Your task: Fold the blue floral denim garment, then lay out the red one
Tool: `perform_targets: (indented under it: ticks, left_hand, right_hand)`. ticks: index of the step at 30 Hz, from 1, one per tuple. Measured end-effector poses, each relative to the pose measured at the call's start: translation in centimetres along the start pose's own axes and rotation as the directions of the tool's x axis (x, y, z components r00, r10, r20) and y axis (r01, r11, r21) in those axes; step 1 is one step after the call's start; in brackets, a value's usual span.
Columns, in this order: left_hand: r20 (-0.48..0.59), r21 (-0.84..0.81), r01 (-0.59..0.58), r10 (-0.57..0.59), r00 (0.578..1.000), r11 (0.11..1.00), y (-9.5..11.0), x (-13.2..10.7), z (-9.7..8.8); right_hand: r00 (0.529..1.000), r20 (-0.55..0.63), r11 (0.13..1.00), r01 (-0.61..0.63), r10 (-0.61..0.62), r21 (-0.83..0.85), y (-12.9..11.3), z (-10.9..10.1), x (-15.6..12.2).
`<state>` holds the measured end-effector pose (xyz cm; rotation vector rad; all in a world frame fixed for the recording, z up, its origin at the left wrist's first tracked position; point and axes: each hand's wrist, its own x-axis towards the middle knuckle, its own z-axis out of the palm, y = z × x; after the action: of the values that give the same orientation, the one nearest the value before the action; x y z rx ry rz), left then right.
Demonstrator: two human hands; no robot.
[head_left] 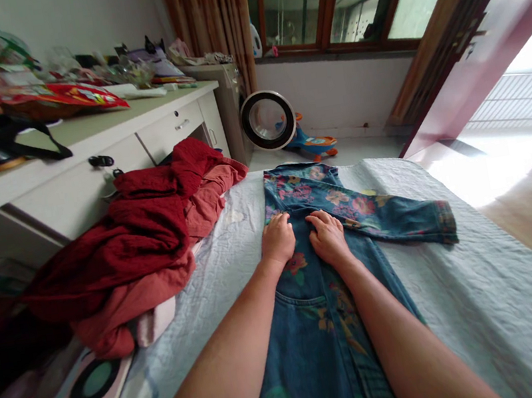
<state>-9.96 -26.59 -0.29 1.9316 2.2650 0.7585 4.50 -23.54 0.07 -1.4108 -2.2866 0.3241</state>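
Observation:
A blue denim jacket [315, 352] with a flower print lies lengthwise on the bed, one sleeve [390, 216] stretched out to the right. My left hand [278, 239] rests on its upper part, fingers curled into the cloth near the left edge. A short way to the right, my right hand [328, 235] has bent fingers on the fabric where the sleeve crosses the body. Both hands seem to grip the denim, though the fingertips are partly hidden. My forearms cover part of the lower jacket.
A pale quilted cover [462, 289] lies under the jacket. Dark red and coral cloth [151, 237] is heaped on the left, against a white desk [110, 143] loaded with small items. Beyond the bed stand a washing machine with its round door [268, 120] open and a blue ride-on toy [312, 143].

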Motion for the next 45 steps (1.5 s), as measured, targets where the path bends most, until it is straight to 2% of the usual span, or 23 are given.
perform_targets:
  ticks: [5, 7, 9, 11, 13, 24, 31, 38, 45]
  left_hand:
    - [0.07, 0.095, -0.074, 0.067, 0.995, 0.993, -0.9, -0.3, -0.2]
    - [0.09, 0.146, -0.079, 0.066, 0.994, 0.986, -1.0, -0.6, -0.2]
    - [0.117, 0.168, -0.06, 0.041, 0.992, 0.984, -1.0, -0.8, -0.1]
    - [0.142, 0.174, -0.038, 0.013, 0.99, 0.984, -1.0, -0.8, 0.0]
    - [0.15, 0.173, -0.016, -0.011, 0.989, 0.985, -0.9, -0.7, 0.0]
    - [0.173, 0.181, 0.001, -0.033, 0.984, 0.983, -0.8, -0.7, -0.1]
    - [0.178, 0.165, 0.006, -0.035, 0.983, 0.986, -0.7, -0.7, -0.2]
    - [0.175, 0.165, 0.0, -0.029, 0.984, 0.986, -0.7, -0.8, -0.3]
    - [0.134, 0.201, -0.033, 0.006, 0.991, 0.979, -0.6, -1.1, 0.0]
  right_hand:
    - [0.992, -0.072, 0.993, 0.111, -0.109, 0.029, -0.4, -0.3, -0.2]
    - [0.985, -0.031, 0.985, 0.169, -0.168, 0.032, -0.5, -0.3, -0.2]
    - [0.979, 0.062, 0.981, 0.192, -0.193, 0.024, -0.6, -0.2, -0.2]
    - [0.972, 0.141, 0.982, 0.191, -0.188, -0.005, -0.6, 0.0, -0.2]
    - [0.971, 0.173, 0.983, 0.178, -0.168, -0.044, -0.5, 0.1, -0.1]
    - [0.981, 0.182, 0.98, 0.092, -0.059, -0.175, -0.7, 0.1, -0.2]
    - [0.988, 0.148, 0.986, 0.065, -0.042, -0.156, -0.4, 0.1, -0.2]
    - [0.998, 0.049, 0.993, 0.053, -0.048, -0.109, 0.6, 0.6, 0.1]
    - [0.996, 0.001, 0.995, 0.093, -0.093, -0.041, 0.6, 0.1, 0.1]
